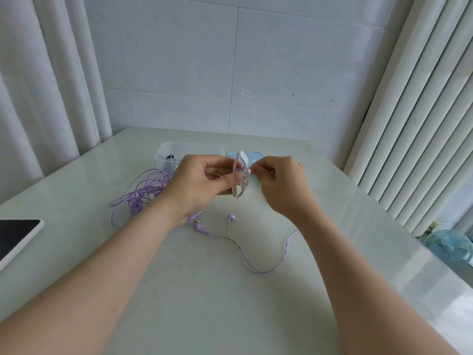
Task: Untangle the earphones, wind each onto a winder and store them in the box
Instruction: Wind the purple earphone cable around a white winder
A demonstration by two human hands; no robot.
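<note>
Earphones partly lying on the desk, winder being held up over them

Left hand is holding the white winder upright above the desk, fingers curled round it and thumb pressing on its middle. Right hand is pinching what looks like the purple cable right against the winder's right edge. That cable is trailing down from under the right wrist and looping back to two earbuds lying on the desk below the hands. A second purple tangle is sitting left of the left wrist, just in front of the clear box, and a blue lid is lying beside the box, behind the winder.
</note>
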